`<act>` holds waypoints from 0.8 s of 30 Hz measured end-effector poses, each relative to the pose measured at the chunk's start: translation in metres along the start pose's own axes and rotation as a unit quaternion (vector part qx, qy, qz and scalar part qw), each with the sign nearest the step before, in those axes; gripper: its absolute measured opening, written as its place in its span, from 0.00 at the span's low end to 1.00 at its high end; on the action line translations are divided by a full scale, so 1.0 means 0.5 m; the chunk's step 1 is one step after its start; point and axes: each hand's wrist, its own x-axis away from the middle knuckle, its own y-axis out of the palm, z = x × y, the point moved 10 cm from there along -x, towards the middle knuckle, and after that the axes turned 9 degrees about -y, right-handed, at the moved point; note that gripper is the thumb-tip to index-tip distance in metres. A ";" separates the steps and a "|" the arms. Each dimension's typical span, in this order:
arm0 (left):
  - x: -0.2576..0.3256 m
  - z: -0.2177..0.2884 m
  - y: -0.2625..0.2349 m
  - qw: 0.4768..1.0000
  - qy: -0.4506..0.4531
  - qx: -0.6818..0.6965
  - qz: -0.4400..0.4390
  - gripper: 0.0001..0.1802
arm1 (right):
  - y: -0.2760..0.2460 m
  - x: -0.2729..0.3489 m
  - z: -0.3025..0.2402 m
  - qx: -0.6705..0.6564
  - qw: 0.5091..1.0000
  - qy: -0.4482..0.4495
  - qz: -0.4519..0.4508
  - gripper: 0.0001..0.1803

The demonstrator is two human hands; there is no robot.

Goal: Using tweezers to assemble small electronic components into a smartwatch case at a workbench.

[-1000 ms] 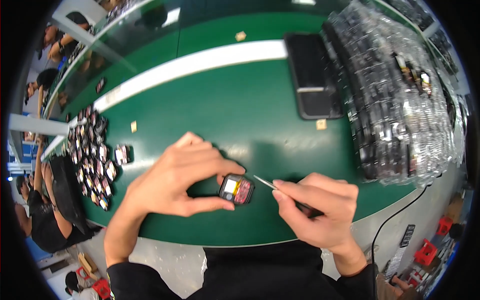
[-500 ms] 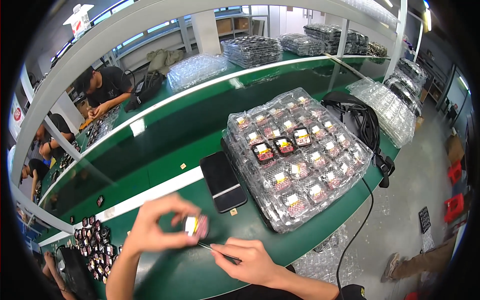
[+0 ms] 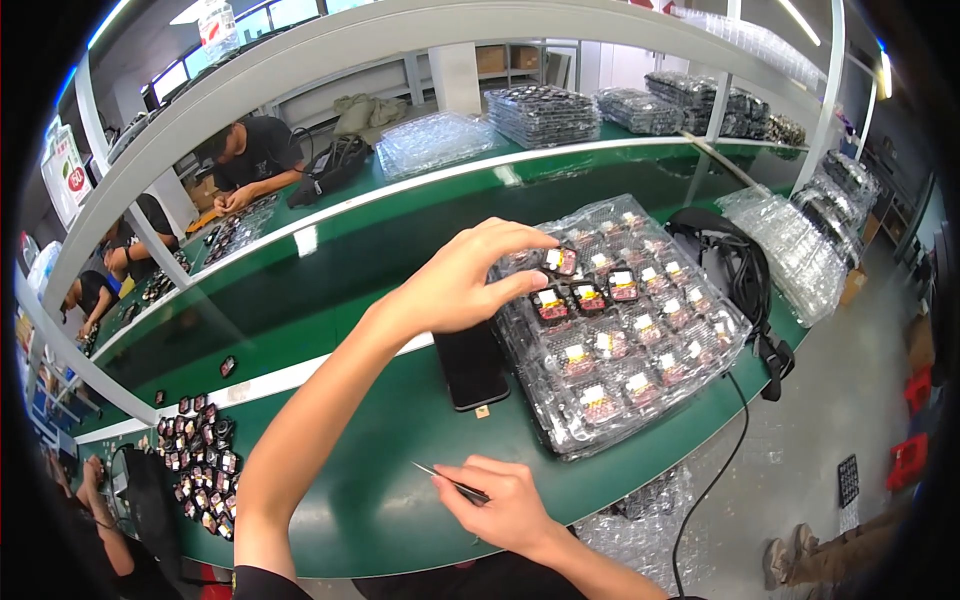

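Head view: a small black module (image 3: 561, 262) is pinched by the left grip (image 3: 470, 272) over the clear tray stack (image 3: 612, 432); a thin tool (image 3: 462, 488) is pinched by the right grip (image 3: 508, 508) above the green worktop (image 3: 365, 515); a co-worker (image 3: 258, 160) is seen beyond.

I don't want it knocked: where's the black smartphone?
Mid-picture in the head view, the black smartphone lies on the green table just left of the stacked clear plastic trays, its far end hidden by the left hand.
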 end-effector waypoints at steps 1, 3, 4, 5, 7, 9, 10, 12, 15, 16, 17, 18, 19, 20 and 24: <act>0.033 0.027 -0.015 1.000 0.010 0.010 -0.001 0.23 | 0.004 0.001 -0.001 -0.001 1.000 -0.001 -0.001 0.10; 0.113 0.070 -0.060 1.000 -0.007 -0.005 0.001 0.21 | 0.009 -0.006 0.002 -0.019 1.000 -0.013 -0.005 0.10; 0.151 0.082 -0.065 1.000 -0.009 -0.018 -0.003 0.21 | 0.005 -0.006 0.001 -0.004 1.000 -0.027 0.000 0.10; 0.194 0.080 -0.076 0.999 -0.026 -0.044 -0.003 0.20 | 0.001 -0.002 -0.001 0.010 1.000 -0.014 -0.008 0.10; 0.279 0.032 -0.108 0.993 -0.069 -0.099 0.013 0.19 | -0.012 -0.004 -0.007 0.023 1.000 -0.003 -0.007 0.09; 0.368 -0.085 -0.153 0.970 -0.175 -0.168 0.006 0.19 | -0.018 -0.001 -0.006 0.032 0.999 0.001 0.013 0.08; 0.426 -0.154 -0.187 0.951 -0.223 -0.213 0.011 0.20 | -0.017 -0.001 -0.007 0.036 0.999 0.001 0.020 0.08; 0.565 -0.280 -0.285 0.887 -0.312 -0.338 0.045 0.22 | -0.005 -0.004 -0.020 0.027 0.999 -0.016 0.014 0.09; 0.788 -0.411 -0.416 0.778 -0.449 -0.434 0.064 0.23 | -0.001 -0.006 -0.021 0.028 1.000 -0.005 -0.004 0.09; 0.814 -0.427 -0.429 0.777 -0.493 -0.387 0.066 0.23 | -0.006 -0.004 -0.019 0.033 0.999 -0.006 -0.002 0.09; 0.809 -0.409 -0.432 0.804 -0.444 -0.387 0.081 0.22 | -0.005 -0.002 -0.018 0.039 0.999 -0.006 0.001 0.09; 0.814 -0.411 -0.433 0.806 -0.443 -0.383 0.080 0.22 | -0.006 -0.002 -0.016 0.043 0.999 -0.004 0.001 0.09; 0.818 -0.407 -0.438 0.810 -0.450 -0.365 0.086 0.21 | -0.001 -0.004 -0.015 0.036 0.999 -0.005 -0.004 0.09; 0.804 -0.393 -0.428 0.816 -0.456 -0.343 0.089 0.21 | -0.001 -0.003 -0.012 0.033 0.999 -0.002 -0.008 0.09; 0.632 -0.240 -0.282 0.922 -0.312 -0.224 0.049 0.23 | -0.005 -0.004 0.002 0.059 0.998 0.022 0.005 0.09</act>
